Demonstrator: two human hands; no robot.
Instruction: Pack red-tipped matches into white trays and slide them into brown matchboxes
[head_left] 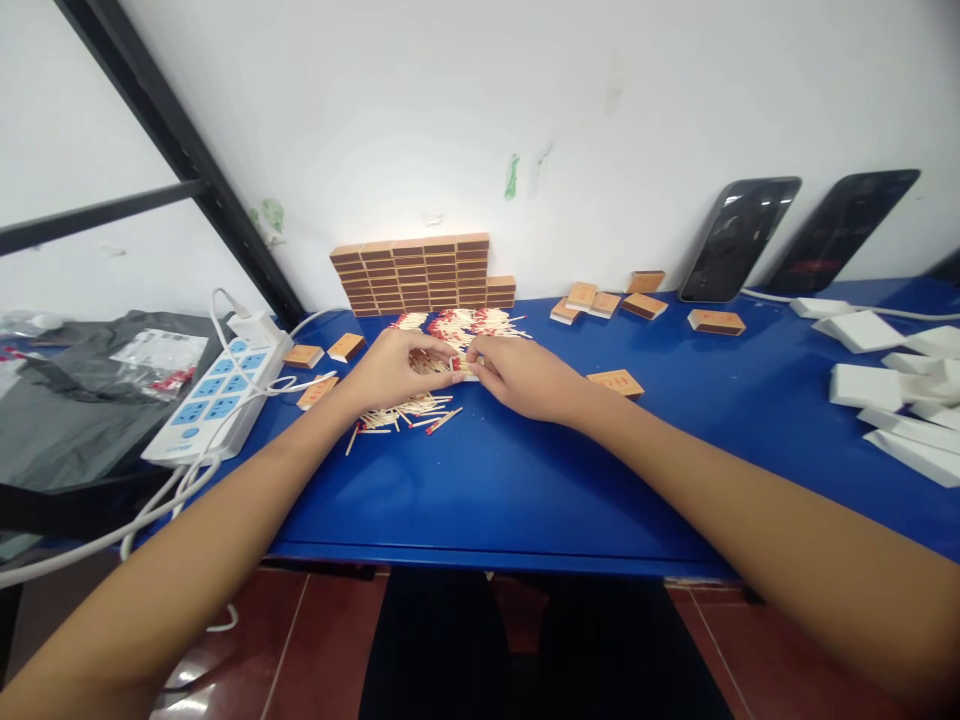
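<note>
In the head view, a small match tray [470,377] sits between the hands above the blue table [480,490], long axis running roughly left to right, red match heads [455,364] at its left end. The left hand [405,368] pinches that end, thumb lowermost; the right hand [519,376] curls at the other, its exact grip hidden.

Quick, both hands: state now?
Left hand: closed on what looks like a matchbox tray.
Right hand: curled at the tray; its grip is hidden, can't tell.
</note>
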